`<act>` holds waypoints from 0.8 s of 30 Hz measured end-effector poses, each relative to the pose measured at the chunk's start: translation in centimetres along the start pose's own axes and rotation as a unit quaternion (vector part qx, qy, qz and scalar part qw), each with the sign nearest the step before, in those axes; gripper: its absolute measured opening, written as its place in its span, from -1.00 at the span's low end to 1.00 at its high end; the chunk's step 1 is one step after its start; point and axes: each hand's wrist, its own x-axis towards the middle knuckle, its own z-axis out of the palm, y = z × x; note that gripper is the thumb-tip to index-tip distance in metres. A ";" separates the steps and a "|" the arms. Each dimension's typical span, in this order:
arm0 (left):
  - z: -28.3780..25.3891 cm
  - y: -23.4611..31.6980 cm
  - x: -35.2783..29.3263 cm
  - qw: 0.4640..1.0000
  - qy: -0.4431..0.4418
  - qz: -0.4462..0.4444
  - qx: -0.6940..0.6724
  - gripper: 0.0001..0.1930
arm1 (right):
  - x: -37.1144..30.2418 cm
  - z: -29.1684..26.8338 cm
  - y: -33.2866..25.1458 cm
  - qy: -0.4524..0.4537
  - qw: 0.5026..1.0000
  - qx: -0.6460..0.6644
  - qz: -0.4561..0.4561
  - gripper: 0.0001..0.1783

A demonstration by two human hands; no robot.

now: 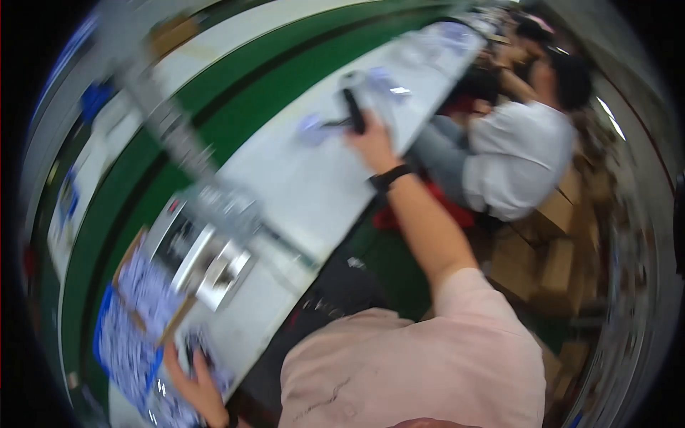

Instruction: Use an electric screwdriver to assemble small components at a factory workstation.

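My right hand (372, 145) reaches far along the white table, a black band at its wrist. Its fingers are wrapped round a black, stick-shaped handle (352, 110); motion blur hides what kind of tool it belongs to. Pale purple pieces (312, 132) lie beside this hand. At the lower left, my left hand (191, 385) is over the near end of the table with fingers apart. Just beyond its fingertips is a small dark thing among pale purple packets (214, 360), too blurred to name.
A silver machine (214, 267) stands on the white table (292, 185), beside a blue bin (107, 335) full of pale purple packets. A metal post (168, 118) rises behind it. Green belt (250, 118) runs alongside. A white-shirted person (521, 157) sits right, near cardboard boxes (524, 267).
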 end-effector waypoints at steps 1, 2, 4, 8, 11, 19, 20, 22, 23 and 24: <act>-0.1 0.6 0.6 0.999 -0.022 0.028 -0.006 -0.49 | 0.9 -0.5 0.9 0.025 0.998 -0.058 -0.021 -0.53; 0.4 1.9 1.1 0.999 -0.035 0.034 0.001 -0.50 | 1.6 -2.5 3.6 -0.006 0.999 -0.017 -0.039 -0.57; 0.6 2.5 2.9 0.996 -0.025 0.090 -0.002 -0.52 | 0.2 -5.9 0.0 0.024 0.995 0.073 -0.061 -0.55; -1.4 1.8 4.6 0.993 -0.034 0.112 0.018 -0.62 | -5.7 -10.4 -9.1 -0.126 0.987 0.091 -0.048 -0.49; -1.3 0.4 7.1 0.980 -0.019 0.170 0.099 -0.69 | -9.6 -12.5 -13.9 -0.239 0.962 0.120 0.053 -0.47; 4.8 -2.7 17.0 0.967 -0.080 0.121 0.207 -0.68 | -15.2 -5.9 -18.8 -0.416 0.876 0.228 -0.087 -0.36; 5.7 -3.3 17.5 0.968 -0.118 0.098 0.197 -0.66 | -15.5 -4.8 -19.1 -0.442 0.866 0.209 -0.102 -0.35; 6.2 -3.3 18.1 0.966 -0.160 0.083 0.184 -0.64 | -15.5 -3.3 -19.5 -0.462 0.860 0.188 -0.110 -0.34; 5.5 -3.0 17.8 0.962 -0.162 0.074 0.209 -0.61 | -15.5 -2.8 -19.7 -0.466 0.856 0.201 -0.099 -0.34; 5.3 -2.6 17.2 0.956 -0.169 0.065 0.231 -0.59 | -15.6 -2.8 -19.5 -0.472 0.852 0.212 -0.084 -0.34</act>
